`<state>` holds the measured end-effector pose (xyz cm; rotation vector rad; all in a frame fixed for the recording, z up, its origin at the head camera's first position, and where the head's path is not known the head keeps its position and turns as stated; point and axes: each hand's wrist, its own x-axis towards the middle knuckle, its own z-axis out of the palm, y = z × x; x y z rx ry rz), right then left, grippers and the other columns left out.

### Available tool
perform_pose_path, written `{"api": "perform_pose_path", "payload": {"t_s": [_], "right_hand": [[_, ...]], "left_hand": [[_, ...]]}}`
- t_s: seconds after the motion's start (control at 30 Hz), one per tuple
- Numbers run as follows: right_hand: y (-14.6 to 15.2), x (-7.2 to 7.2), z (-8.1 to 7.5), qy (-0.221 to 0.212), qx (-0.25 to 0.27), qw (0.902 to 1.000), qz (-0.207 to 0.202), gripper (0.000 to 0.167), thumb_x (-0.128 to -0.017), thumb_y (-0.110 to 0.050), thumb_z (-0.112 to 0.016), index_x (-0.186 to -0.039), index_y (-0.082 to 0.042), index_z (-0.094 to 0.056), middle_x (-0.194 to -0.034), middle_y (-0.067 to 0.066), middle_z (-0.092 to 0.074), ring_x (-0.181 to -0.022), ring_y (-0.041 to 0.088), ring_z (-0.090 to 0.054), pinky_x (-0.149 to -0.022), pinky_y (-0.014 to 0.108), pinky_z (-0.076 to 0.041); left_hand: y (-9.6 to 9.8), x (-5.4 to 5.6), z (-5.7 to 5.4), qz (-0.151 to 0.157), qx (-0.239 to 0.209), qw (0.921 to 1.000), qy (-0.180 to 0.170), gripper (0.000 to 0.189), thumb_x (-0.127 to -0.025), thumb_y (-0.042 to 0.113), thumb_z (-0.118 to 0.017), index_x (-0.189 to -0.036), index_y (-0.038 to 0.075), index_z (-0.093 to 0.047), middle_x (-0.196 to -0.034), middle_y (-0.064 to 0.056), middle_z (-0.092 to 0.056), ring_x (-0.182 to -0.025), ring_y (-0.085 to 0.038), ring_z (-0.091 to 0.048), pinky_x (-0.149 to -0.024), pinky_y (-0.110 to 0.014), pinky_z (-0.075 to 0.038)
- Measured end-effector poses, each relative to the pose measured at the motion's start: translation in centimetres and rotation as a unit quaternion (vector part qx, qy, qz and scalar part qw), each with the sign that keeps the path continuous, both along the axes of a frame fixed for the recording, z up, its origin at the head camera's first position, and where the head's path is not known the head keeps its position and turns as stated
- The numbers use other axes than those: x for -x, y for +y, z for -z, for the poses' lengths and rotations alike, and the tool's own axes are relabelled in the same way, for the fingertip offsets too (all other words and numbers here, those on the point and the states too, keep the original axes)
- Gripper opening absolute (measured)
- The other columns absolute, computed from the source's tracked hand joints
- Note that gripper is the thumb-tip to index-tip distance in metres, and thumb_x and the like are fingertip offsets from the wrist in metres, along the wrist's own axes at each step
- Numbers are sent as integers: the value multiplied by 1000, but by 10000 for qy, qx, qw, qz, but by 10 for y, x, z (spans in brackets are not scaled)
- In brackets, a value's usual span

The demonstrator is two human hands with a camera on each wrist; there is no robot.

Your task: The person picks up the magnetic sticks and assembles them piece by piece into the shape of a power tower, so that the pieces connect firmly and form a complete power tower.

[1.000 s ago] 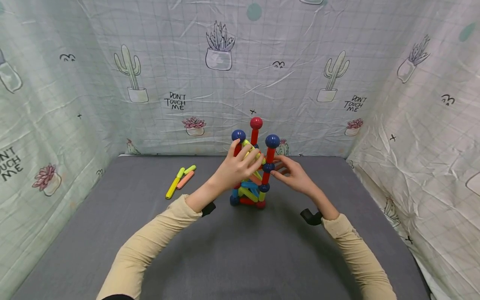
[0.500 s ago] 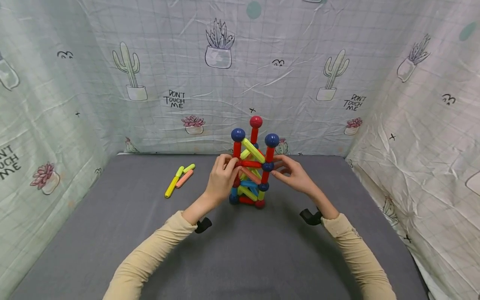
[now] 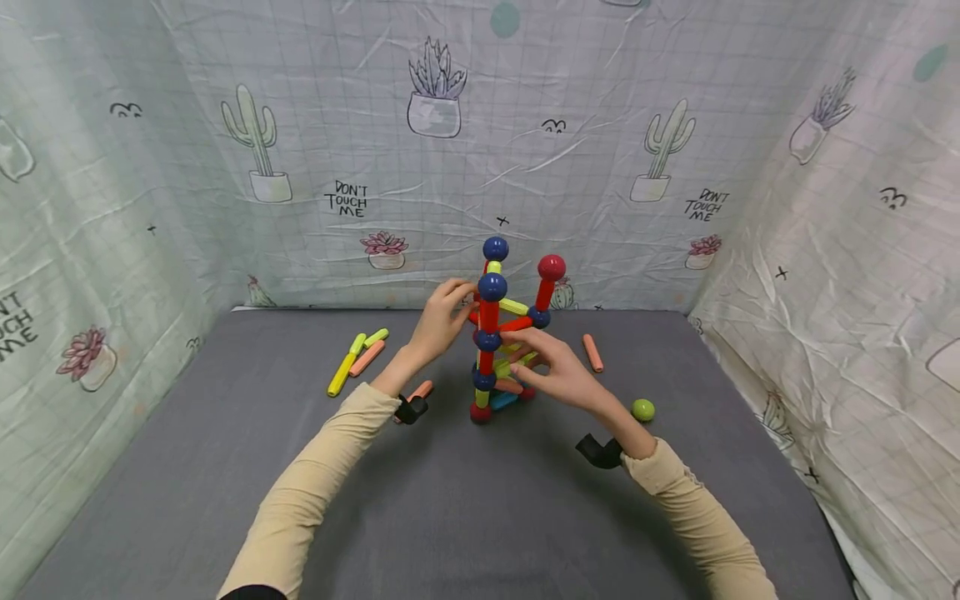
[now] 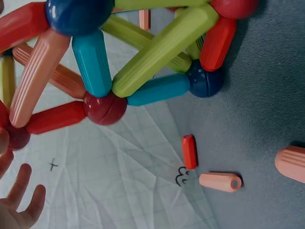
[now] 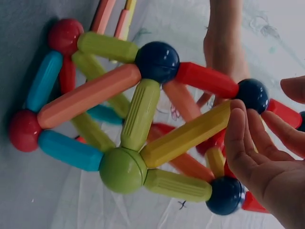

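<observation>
A tower of magnetic rods and balls [image 3: 487,361] stands on the grey table [image 3: 465,500]. It has blue, red and green balls joined by red, yellow, blue and salmon rods. From the left, my left hand [image 3: 435,323] holds the tower by its upper part; in the left wrist view a fingertip meets a red ball [image 4: 18,138] while other fingers [image 4: 20,186] stay off it. My right hand [image 3: 558,371] grips the near side at a blue ball [image 5: 252,94]; its fingers touch this ball and the end of a yellow rod [image 5: 188,135].
Yellow rods [image 3: 342,373] and a salmon rod [image 3: 367,358] lie at the left. Another salmon rod [image 3: 592,352] and a loose green ball [image 3: 642,410] are at the right. A red rod [image 4: 189,151] lies beyond the tower. Patterned cloth [image 3: 480,179] walls the table.
The tower has turned between my hands: its red top ball moved from the back to the right. Both hands shifted along. Salmon rods and a green ball now show on the table.
</observation>
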<state>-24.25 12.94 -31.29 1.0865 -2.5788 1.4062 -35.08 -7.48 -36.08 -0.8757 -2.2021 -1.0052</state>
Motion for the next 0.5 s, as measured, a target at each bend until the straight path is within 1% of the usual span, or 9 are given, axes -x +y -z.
{"api": "perform_pose_path", "payload": {"t_s": [0.07, 0.13, 0.2, 0.3, 0.33, 0.4, 0.47, 0.5], "right_hand": [[-3, 0, 1, 39, 13, 10000, -21, 40, -84, 3, -55, -123, 8, -46, -114, 26, -53, -93, 37, -58, -74, 40, -51], [-3, 1, 1, 137, 78, 9999, -15, 39, -83, 5, -55, -121, 9, -46, -113, 26, -54, -91, 38, -59, -73, 41, -51], [0, 2, 2, 333, 162, 9992, 115, 36, -84, 5, -54, -119, 9, -49, -110, 24, -55, -90, 35, -59, -72, 38, -52], [13, 6, 2, 645, 579, 9952, 453, 30, -84, 7, -52, -113, 11, -52, -105, 24, -57, -87, 26, -60, -71, 30, -51], [19, 9, 3, 696, 784, 9925, 628, 27, -84, 8, -51, -112, 11, -52, -103, 24, -57, -86, 21, -60, -71, 26, -51], [31, 17, 6, 752, 1280, 9837, 1013, 24, -85, 7, -50, -108, 12, -54, -98, 23, -58, -84, 11, -60, -70, 21, -49], [44, 30, 12, 819, 1744, 9712, 1401, 21, -87, 6, -49, -106, 13, -55, -94, 22, -58, -80, 3, -59, -68, 17, -48], [50, 36, 16, 845, 1906, 9646, 1613, 21, -87, 4, -48, -105, 12, -55, -93, 21, -58, -78, 3, -59, -67, 16, -47]], "left_hand": [[0, 4, 0, -31, 78, 9999, -107, 22, -85, 12, -58, -106, 5, -62, -100, -10, -57, -95, -23, -54, -80, -36, -46], [0, 5, 1, -75, 99, 9997, -197, 22, -86, 14, -58, -107, 6, -62, -98, -10, -58, -93, -22, -54, -79, -35, -46], [-3, 4, 2, -156, 76, 9995, -254, 23, -87, 14, -57, -107, 7, -62, -95, -9, -58, -90, -22, -55, -78, -35, -46], [-9, -2, 5, -278, -108, 9992, -278, 21, -88, 13, -54, -107, 6, -62, -94, -9, -60, -86, -21, -56, -75, -35, -47], [-11, -5, 5, -297, -200, 9991, -246, 21, -89, 13, -53, -107, 5, -61, -92, -9, -60, -84, -21, -56, -74, -35, -47], [-15, -11, 7, -266, -420, 9986, -164, 22, -92, 14, -48, -107, 4, -61, -91, -9, -61, -82, -20, -55, -73, -36, -46], [-17, -18, 8, -121, -647, 9978, -53, 25, -94, 16, -44, -106, 1, -60, -90, -11, -60, -82, -22, -54, -73, -38, -46], [-17, -22, 8, -22, -734, 9973, -3, 28, -95, 19, -42, -107, 0, -59, -90, -12, -60, -82, -22, -54, -73, -39, -46]]}}
